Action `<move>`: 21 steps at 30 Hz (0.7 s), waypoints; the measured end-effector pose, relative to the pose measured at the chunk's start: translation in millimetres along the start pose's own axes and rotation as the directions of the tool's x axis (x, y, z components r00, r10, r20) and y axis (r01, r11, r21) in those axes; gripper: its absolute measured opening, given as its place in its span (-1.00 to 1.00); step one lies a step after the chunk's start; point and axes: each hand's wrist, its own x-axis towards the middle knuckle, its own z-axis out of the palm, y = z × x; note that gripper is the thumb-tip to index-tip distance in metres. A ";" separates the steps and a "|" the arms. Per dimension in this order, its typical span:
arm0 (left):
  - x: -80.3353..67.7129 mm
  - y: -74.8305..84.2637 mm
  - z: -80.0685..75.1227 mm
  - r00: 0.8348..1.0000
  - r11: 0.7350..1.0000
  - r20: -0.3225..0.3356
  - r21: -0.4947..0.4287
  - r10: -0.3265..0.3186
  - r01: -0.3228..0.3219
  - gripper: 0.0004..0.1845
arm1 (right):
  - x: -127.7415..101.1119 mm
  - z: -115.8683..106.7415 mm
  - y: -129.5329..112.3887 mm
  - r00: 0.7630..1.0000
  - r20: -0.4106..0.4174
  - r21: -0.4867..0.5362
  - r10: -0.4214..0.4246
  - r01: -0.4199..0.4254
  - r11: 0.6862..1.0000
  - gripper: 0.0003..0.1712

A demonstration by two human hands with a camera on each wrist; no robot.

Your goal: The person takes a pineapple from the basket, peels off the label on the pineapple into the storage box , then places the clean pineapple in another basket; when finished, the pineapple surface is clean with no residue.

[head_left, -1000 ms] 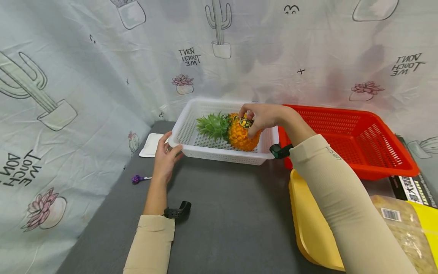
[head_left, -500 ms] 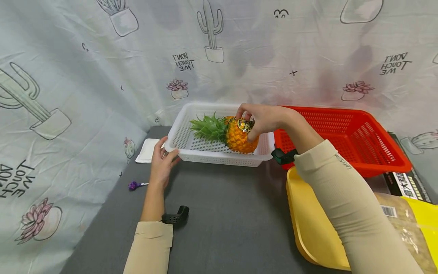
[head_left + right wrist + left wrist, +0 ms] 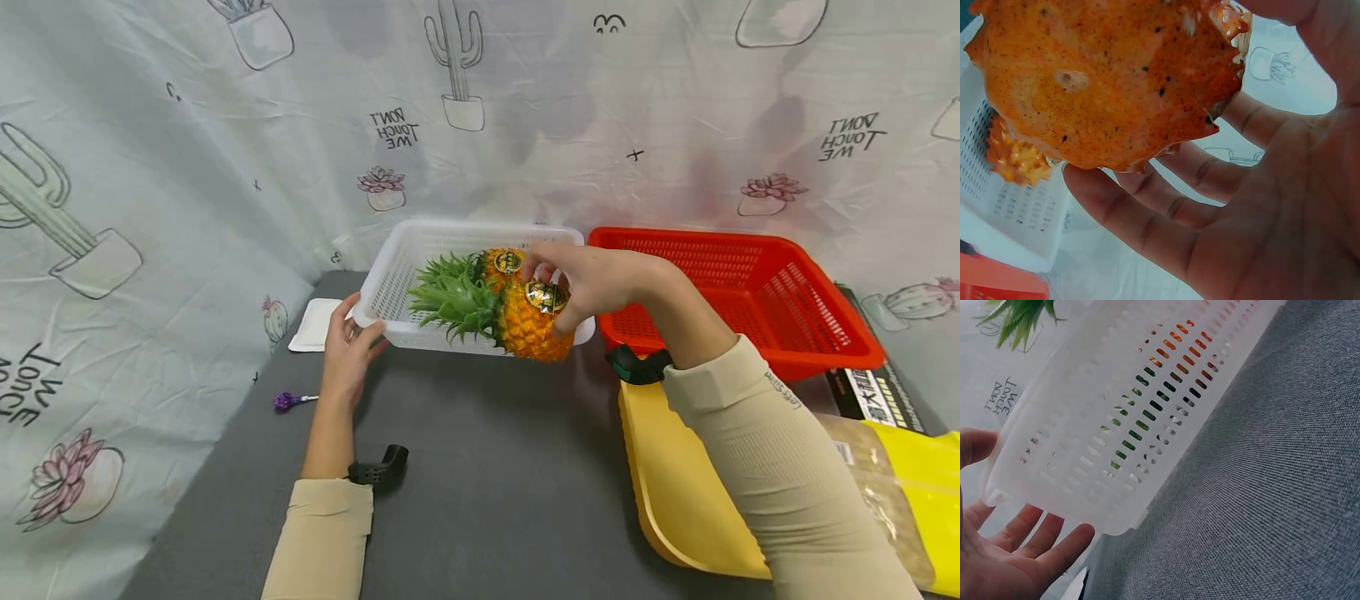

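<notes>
My right hand (image 3: pixel 588 275) grips an orange pineapple (image 3: pixel 531 329) with a green crown and a black-and-gold label, holding it raised over the front of the white basket (image 3: pixel 405 335). Its smooth underside fills the top of the right wrist view, with my fingers curved around it. A second labelled pineapple (image 3: pixel 502 261) lies in the basket behind, partly hidden by the held one; in the right wrist view this other pineapple (image 3: pixel 1019 157) is seen below. My left hand (image 3: pixel 348 346) pinches the basket's left corner, thumb at the rim and fingers outside the wall.
A red basket (image 3: pixel 735 304) stands right of the white one, with a yellow tray (image 3: pixel 675 475) before it. A yellow-and-clear bag (image 3: pixel 892 492) and a black printed box (image 3: pixel 873 396) lie far right. A white packet (image 3: pixel 311 325) and a purple-tipped stick (image 3: pixel 285 402) lie left.
My right hand has lifted the pineapple up and toward me, uncovering the second one behind it. My left hand keeps hold of the basket corner. The head view has shifted slightly.
</notes>
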 end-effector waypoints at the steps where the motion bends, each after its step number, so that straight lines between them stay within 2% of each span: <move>1: 0.2 0.2 0.0 1.000 1.000 -0.002 -0.002 0.001 -0.001 -0.28 | -2.0 1.6 0.0 1.000 0.002 0.006 -0.006 0.006 1.000 -0.23; 6: 0.4 1.1 -0.5 1.000 1.000 -0.005 0.006 0.000 0.000 -0.29 | -11.8 10.1 3.4 0.999 0.000 0.028 -0.041 0.041 0.999 -0.24; 12: 2.2 1.3 -0.3 1.000 1.000 -0.003 0.003 0.010 -0.010 -0.30 | -19.1 22.3 8.8 0.994 0.007 0.008 -0.108 0.108 0.994 -0.26; 21: 1.5 -0.5 0.2 1.000 1.000 0.006 0.006 0.007 -0.007 -0.30 | -22.0 45.5 17.5 0.990 0.033 0.013 -0.134 0.134 0.991 -0.30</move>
